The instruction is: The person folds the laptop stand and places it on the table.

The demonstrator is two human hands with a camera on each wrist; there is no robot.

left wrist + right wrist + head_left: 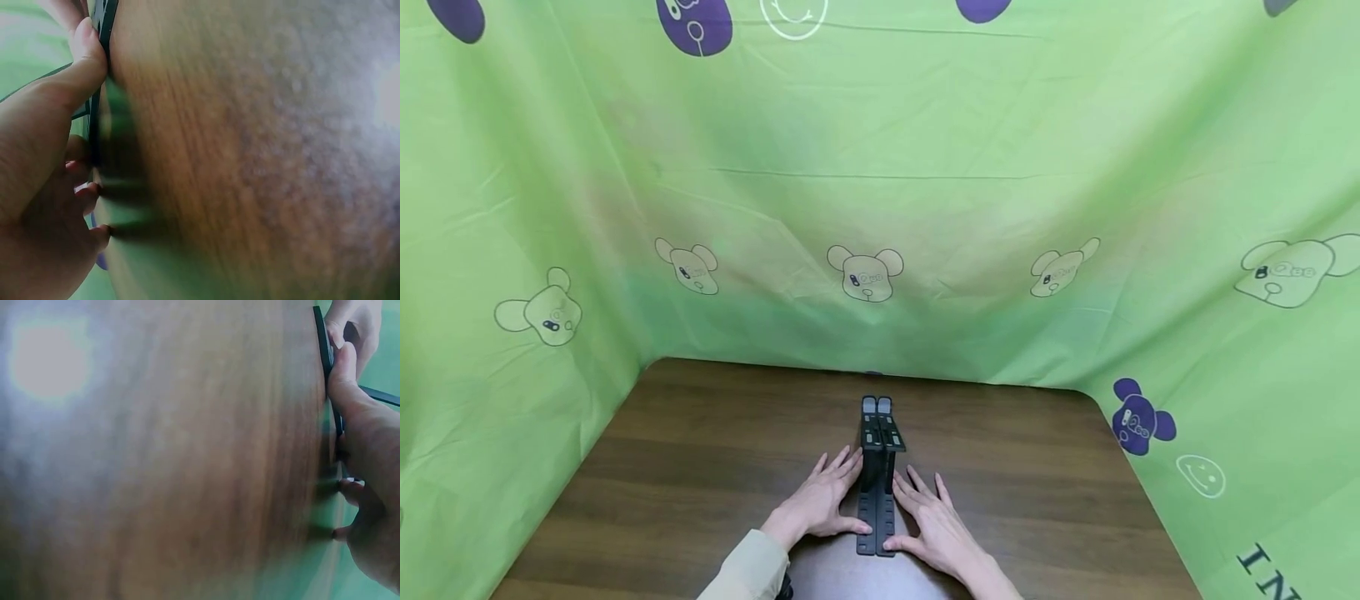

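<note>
A black folding laptop stand (870, 467) stands on the wooden table in the head view, two notched base strips lying side by side with raised arms and light grey pads at the far end. My left hand (822, 502) lies along its left side, fingers stretched forward and thumb on the near base. On the other side, my right hand (937, 527) mirrors it, thumb touching the right strip and fingers spread beside the stand. Both wrist views show the thumbs on the thin dark base (323, 344), close to each other, with the other fingertips at the tabletop.
The brown wooden table (715, 450) has rounded far corners. Green printed cloth (955, 208) hangs around its back and both sides. A bright reflection (50, 359) shows on the tabletop in the right wrist view. A pale sleeve (751, 567) covers the left forearm.
</note>
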